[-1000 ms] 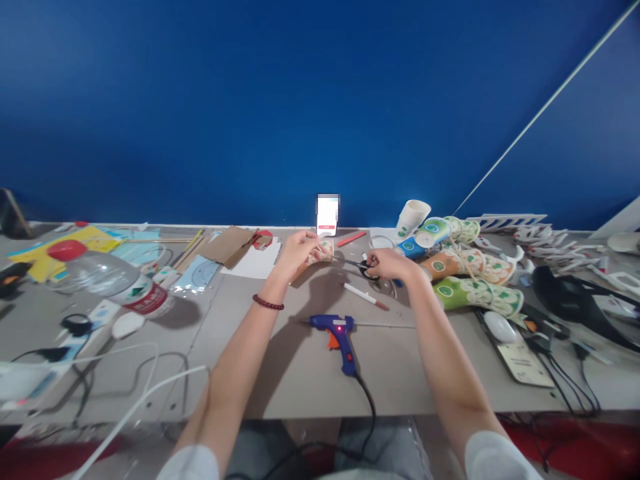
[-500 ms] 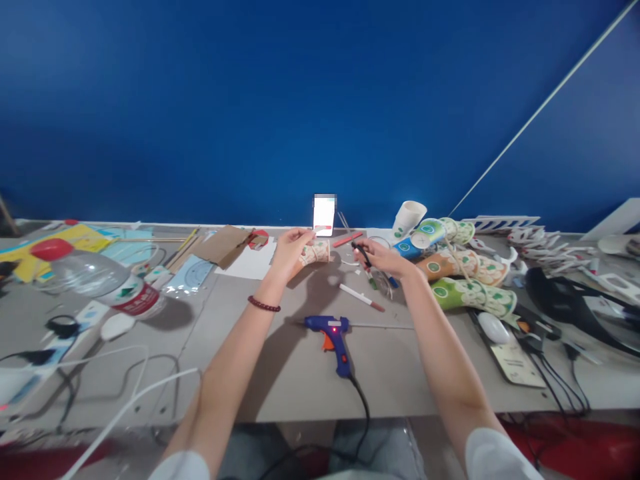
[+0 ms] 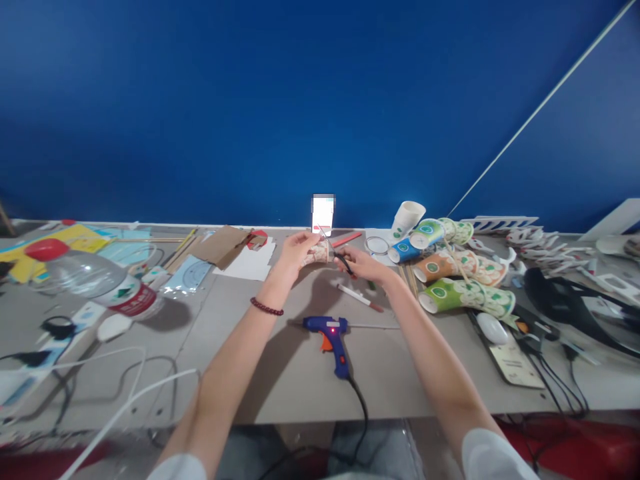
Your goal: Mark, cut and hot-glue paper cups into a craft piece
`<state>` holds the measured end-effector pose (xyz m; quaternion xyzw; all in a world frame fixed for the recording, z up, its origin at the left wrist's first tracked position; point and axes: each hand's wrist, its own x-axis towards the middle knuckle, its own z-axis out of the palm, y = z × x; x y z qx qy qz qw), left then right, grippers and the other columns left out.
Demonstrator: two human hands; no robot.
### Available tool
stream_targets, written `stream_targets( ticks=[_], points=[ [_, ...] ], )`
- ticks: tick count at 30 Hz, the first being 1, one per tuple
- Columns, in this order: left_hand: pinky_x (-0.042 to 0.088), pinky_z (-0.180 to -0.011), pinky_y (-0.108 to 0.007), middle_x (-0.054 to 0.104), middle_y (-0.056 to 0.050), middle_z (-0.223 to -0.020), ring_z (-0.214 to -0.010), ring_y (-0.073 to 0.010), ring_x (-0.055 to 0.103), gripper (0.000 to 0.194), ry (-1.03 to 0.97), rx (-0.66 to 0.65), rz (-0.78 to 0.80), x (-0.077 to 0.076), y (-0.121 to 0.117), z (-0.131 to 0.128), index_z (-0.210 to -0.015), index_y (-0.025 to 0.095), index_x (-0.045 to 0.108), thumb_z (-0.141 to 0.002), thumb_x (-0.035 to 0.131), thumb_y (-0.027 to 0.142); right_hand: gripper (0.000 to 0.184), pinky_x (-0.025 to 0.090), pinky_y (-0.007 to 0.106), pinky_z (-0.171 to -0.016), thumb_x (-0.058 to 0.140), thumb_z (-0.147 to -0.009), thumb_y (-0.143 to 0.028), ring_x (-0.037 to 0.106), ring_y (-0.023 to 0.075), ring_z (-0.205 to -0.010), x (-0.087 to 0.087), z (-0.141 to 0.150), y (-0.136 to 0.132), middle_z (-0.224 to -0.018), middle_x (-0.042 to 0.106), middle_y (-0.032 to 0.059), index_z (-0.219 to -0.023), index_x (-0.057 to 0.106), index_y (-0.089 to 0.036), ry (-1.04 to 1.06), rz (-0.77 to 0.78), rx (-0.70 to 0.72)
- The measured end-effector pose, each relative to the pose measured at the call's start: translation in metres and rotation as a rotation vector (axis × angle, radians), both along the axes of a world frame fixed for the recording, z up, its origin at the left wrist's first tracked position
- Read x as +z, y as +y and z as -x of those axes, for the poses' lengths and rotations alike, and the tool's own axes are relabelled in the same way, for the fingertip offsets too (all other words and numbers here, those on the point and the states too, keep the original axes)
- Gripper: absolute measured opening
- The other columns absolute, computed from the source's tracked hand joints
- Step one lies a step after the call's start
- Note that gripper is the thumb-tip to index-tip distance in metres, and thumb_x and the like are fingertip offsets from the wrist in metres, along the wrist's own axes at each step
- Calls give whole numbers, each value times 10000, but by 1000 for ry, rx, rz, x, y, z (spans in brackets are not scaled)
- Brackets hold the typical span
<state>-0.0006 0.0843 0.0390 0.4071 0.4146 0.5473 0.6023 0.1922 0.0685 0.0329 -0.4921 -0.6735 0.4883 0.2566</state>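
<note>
My left hand is closed around a patterned paper cup, whose rim points to the right. In my right hand is a pair of scissors with black handles. Their blades reach up and left, close to the cup's rim; whether they touch it I cannot tell. Below the hands lies a white marker with a brown end. Nearer to me rests a blue glue gun with a red light on and a glue stick in its back. Behind the cup stands a lit phone.
Several stacked paper cups lie at the right, with a white cup behind. At the left are a plastic bottle and a power strip. Cardboard and white paper lie left of my hands.
My right hand has moved left with the scissors, after swinging them upright, and the blades are now near the cup's rim. The left hand keeps its hold on the cup.
</note>
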Motion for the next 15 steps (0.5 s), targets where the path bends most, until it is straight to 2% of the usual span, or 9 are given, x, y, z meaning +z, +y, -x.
stream_targets(
  ticks=[6, 9, 15],
  points=[
    [549, -657, -334, 658, -13, -655, -599, -138, 627, 298, 18, 45, 33, -4, 2, -2, -680, 166, 675, -548, 875, 343, 357, 363, 230, -551, 640, -814, -519, 447, 95, -570, -8, 1, 3, -712, 562, -51, -979, 580, -209, -32, -37, 11],
    [541, -642, -325, 660, -13, -664, -585, -125, 611, 303, 22, 54, 37, -4, 2, -2, -717, 163, 696, -553, 881, 338, 370, 358, 231, -549, 649, -803, -519, 459, 100, -580, -9, 1, 4, -729, 580, -43, -991, 593, -205, -47, -56, 2],
    [500, -604, -262, 685, -11, -698, -591, -98, 581, 238, 44, 112, -11, 1, 0, -3, -702, 167, 708, -536, 867, 226, 376, 358, 230, -549, 649, -800, -527, 461, 104, -581, -10, 2, 5, -712, 574, -46, -998, 601, -210, -47, -70, 2]
  ],
)
